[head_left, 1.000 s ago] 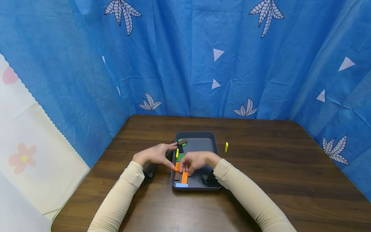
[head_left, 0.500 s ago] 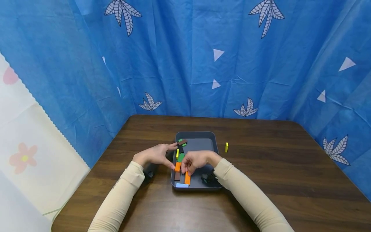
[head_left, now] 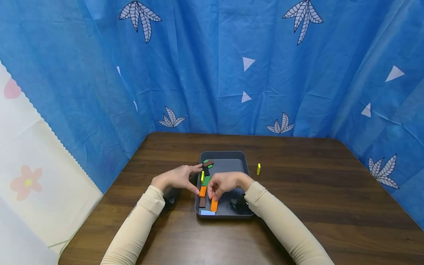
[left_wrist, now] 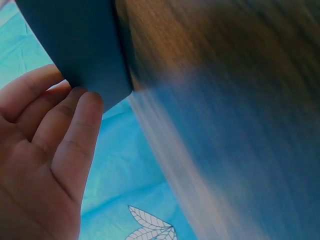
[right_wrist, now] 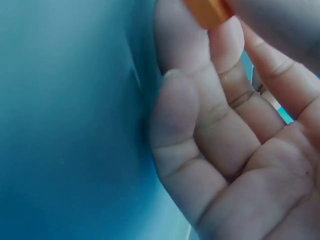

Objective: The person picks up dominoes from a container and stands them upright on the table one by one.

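Pinched in right hand (head_left: 223, 183), orange block (head_left: 214, 205) slid toward right edge of tray (head_left: 223, 155), wider from brown block (head_left: 202, 202), likely unsettled; left hand (head_left: 180, 177) spread, touching left edge, gripping nothing.

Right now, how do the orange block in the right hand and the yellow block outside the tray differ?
The right hand pinches the orange block; no hand touches the yellow block. The orange block is inside the tray, the yellow block on the table. Both are oblong.
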{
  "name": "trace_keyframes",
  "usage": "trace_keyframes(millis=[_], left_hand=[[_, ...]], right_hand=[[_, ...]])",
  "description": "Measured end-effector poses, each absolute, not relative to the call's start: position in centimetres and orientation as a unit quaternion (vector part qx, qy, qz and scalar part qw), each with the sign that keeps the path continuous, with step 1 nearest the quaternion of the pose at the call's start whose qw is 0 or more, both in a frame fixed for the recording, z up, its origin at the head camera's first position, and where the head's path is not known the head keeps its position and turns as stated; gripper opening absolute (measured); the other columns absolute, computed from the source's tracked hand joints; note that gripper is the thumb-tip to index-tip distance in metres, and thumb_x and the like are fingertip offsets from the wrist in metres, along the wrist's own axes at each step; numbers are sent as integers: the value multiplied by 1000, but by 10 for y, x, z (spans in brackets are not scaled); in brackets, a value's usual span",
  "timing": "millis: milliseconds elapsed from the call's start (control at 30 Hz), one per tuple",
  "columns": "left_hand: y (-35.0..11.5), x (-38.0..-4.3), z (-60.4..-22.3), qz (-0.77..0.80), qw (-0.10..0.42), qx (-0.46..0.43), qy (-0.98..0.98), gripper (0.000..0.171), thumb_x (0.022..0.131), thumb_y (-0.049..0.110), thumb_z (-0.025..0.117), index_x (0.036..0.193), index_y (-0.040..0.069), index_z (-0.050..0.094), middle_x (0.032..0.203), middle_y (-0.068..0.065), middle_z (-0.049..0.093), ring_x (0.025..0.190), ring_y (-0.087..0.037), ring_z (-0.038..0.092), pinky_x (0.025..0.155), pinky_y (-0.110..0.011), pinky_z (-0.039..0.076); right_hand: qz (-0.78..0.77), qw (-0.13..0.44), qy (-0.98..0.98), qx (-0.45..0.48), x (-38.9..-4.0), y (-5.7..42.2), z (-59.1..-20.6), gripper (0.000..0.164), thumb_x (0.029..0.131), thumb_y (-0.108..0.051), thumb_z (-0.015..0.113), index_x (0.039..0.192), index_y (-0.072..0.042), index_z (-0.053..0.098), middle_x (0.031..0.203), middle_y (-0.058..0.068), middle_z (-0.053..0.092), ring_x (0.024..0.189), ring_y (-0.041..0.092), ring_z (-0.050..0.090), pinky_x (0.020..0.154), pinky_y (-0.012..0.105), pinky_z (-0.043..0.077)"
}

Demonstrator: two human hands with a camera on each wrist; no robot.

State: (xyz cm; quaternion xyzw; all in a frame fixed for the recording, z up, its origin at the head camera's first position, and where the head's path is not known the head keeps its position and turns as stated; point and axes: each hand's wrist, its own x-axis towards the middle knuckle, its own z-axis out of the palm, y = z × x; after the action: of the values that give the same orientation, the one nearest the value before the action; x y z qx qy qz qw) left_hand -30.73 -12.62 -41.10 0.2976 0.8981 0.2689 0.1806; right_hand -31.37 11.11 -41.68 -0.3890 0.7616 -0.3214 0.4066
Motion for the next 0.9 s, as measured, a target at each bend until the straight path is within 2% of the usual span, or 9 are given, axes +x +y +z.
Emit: trace_keyframes(millis=[133,300,533,900], left_hand=[[-126,-307,-410,270,184,294,898,93,78,40,85,152,4,42,164,-9,31,148,-36,36,115,-56,36],[-126,-306,-410,270,184,288,900,93,78,40,86,152,5,42,164,-8,31,148,-36,35,115,-56,36],[-126,-307,-409,265,183,288,902,94,78,40,86,152,5,41,165,-8,30,148,-37,34,115,-57,36],[-125,-307,-411,269,182,286,901,93,77,40,86,152,6,42,165,-7,30,149,-36,34,116,-57,35]], right_hand=[[-327,416,759,-380,-312,111,-415,7,92,2,66,94,-2,72,82,0,67,73,13,64,72,25,55],[-326,423,757,-377,-313,112,-413,7,93,0,66,96,-2,72,83,1,70,69,13,68,66,23,51],[-340,438,740,-382,-312,114,-413,16,90,5,68,106,2,71,87,1,71,73,12,65,81,28,60],[-345,420,746,-384,-309,115,-411,19,91,4,68,109,0,71,93,0,71,77,12,63,83,27,59]])
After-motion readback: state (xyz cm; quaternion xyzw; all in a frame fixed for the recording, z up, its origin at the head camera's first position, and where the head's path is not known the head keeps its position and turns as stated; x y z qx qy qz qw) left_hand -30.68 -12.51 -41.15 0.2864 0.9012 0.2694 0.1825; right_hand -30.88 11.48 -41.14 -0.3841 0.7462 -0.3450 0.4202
